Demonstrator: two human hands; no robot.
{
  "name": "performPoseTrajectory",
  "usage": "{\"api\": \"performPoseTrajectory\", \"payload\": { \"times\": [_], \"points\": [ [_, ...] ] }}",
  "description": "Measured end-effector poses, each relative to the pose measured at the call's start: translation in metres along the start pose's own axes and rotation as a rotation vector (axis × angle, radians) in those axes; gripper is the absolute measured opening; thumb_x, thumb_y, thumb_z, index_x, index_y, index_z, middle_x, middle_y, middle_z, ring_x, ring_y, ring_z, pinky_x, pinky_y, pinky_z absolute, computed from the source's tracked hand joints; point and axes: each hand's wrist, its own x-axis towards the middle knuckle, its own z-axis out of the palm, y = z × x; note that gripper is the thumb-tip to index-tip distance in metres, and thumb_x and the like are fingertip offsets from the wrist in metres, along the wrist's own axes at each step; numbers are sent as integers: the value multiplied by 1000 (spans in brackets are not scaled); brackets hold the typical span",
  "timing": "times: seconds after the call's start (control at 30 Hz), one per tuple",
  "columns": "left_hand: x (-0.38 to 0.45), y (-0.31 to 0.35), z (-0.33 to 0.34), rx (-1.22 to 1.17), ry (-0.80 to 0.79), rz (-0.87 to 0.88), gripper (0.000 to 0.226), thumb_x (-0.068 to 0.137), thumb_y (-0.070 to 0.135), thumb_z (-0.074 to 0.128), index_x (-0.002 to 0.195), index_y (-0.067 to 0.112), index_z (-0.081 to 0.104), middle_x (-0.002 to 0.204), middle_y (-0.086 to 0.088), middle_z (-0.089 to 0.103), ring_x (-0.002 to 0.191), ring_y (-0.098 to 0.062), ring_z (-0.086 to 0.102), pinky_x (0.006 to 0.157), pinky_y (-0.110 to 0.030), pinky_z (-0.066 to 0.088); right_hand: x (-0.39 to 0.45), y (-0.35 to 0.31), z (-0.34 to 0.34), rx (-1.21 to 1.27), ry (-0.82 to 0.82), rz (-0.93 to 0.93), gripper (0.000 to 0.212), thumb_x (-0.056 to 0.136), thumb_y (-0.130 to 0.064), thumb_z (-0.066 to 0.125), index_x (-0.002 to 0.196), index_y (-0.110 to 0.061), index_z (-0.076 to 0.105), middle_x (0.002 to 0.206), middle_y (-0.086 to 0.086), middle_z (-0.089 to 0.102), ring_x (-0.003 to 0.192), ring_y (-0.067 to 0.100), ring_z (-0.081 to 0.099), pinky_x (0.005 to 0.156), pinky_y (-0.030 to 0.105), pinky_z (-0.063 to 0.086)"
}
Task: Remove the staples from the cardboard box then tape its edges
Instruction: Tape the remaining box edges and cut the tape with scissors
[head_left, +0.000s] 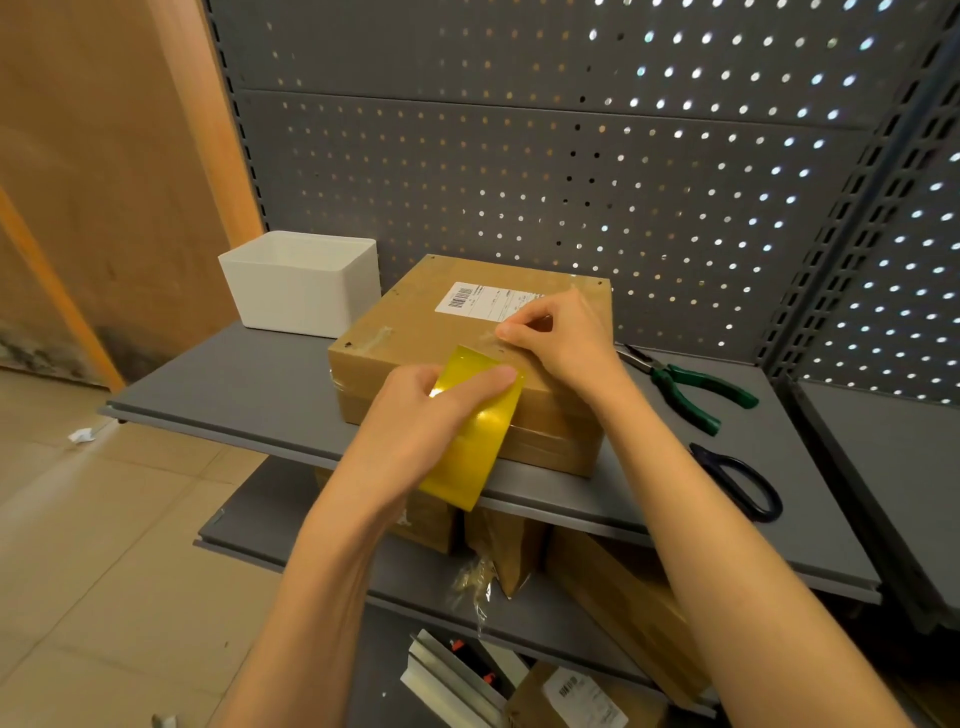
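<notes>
A brown cardboard box (441, 332) sits on a grey metal shelf (234, 384). The left hand (431, 415) holds a glossy yellow tape roll (478, 447) at its near edge. The right hand (556, 332) pinches clear tape on the lid.

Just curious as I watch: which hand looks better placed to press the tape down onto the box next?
Probably the right hand: it already rests on the box top, fingers pinching at the tape's end. The left hand is busy gripping the yellow tape roll at the box's front edge.
</notes>
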Motion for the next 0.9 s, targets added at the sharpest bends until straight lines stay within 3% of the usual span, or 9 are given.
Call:
{"api": "performPoseTrajectory", "payload": {
  "times": [0.1,0.23,0.37,0.43,0.53,0.6,0.7,0.8,0.9],
  "points": [
    [3,-4,2,9,46,-14,27,74,48,67,76,21,65,71,5,66,70,-12,60,62,-25,42,0,-1,1,-18,10,8,14,83,-22,68,88,-11,75,89,2,71,85,11,59,63,17,37],
    [5,-7,3,9,72,-20,28,73,50,68,71,22,65,62,8,65,60,-4,60,52,-18,44,-1,-3,2,-38,13,-6,12,84,-21,68,87,-11,74,83,-3,66,81,10,56,59,5,36],
    [4,-9,4,-20,48,-35,36,71,51,68,72,15,68,65,3,66,55,-4,59,53,-19,46,0,-2,2,-79,-1,27,22,81,-24,71,100,-14,67,94,2,55,91,14,50,68,23,34],
    [3,-9,4,-22,43,-47,42,71,52,67,79,11,69,71,-2,67,60,-8,60,61,-24,46,3,-2,1,-12,11,95,33,77,-23,74,105,-16,59,89,-3,47,88,12,44,61,22,32],
    [2,-8,4,-29,28,-51,36,72,51,67,76,16,67,69,-1,65,61,-9,59,62,-25,45,5,-5,2,94,21,152,23,74,-15,76,94,-17,64,81,-2,56,76,8,49,59,16,35],
    [2,-8,4,-32,25,-40,35,72,51,67,75,16,67,68,0,64,58,-7,59,60,-23,46,0,-7,2,141,69,109,13,79,-11,71,91,-14,69,86,2,64,73,5,53,64,16,40],
    [1,-6,5,-66,9,-43,35,72,47,68,77,12,67,64,2,66,52,-5,62,47,-16,48,-12,-8,-6,54,187,-60,13,86,-14,62,94,-16,72,98,-3,70,91,8,59,80,20,43],
    [-1,-4,6,-145,-14,-63,27,73,41,70,73,15,65,57,2,66,48,-11,65,41,-16,45,-24,-11,-11,-32,-93,-236,20,93,-21,54,99,-14,72,106,0,70,100,10,60,88,24,44],
    [-2,-4,6,-167,-22,-60,25,73,40,71,72,16,65,56,-1,65,49,-17,67,42,-19,48,-30,-6,-10,-218,-362,-278,37,100,-27,37,128,-10,56,138,3,51,129,14,43,105,25,30]
  ]
}}
